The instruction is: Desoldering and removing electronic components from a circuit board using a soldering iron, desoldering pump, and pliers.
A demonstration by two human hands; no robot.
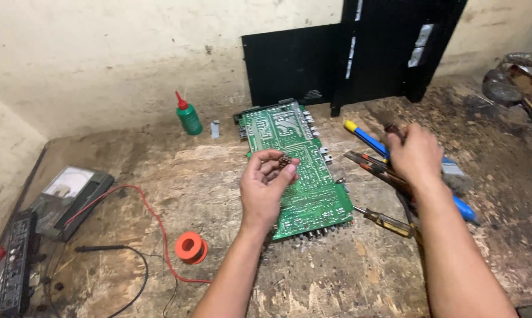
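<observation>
1. Left hand: it hovers over the green circuit board, thumb and fingertips pressed together on a small brown component. The part sits at the fingertips, just above the board's middle, nearer its left edge.

2. Right hand: the fingers are curled down over a cluster of tools to the right of the board. It appears closed around a dark tool handle, though the exact grip is partly hidden by the back of the hand.

3. Board position: it lies flat on the worn wooden bench, solder side up. Its long axis runs from the near right corner toward the far left – roughly away from the person, tilted slightly. The far short edge points at the black metal panel leaning on the wall; the near edge carries a row of connectors.

4. Component orientation: too small to state its axis with certainty; it looks to lie crosswise between the fingertips.

5. Handling advice, as a judgement: keep the pinch light and on the body of the part, not its leads, and keep the wrist low over the board for a steady hold.

6. Surroundings: a blue-handled screwdriver and an amber-handled screwdriver lie right of the board. A green bottle with a red tip stands at the back – an orange solder spool and a meter with a red lead lie to the left.
</observation>
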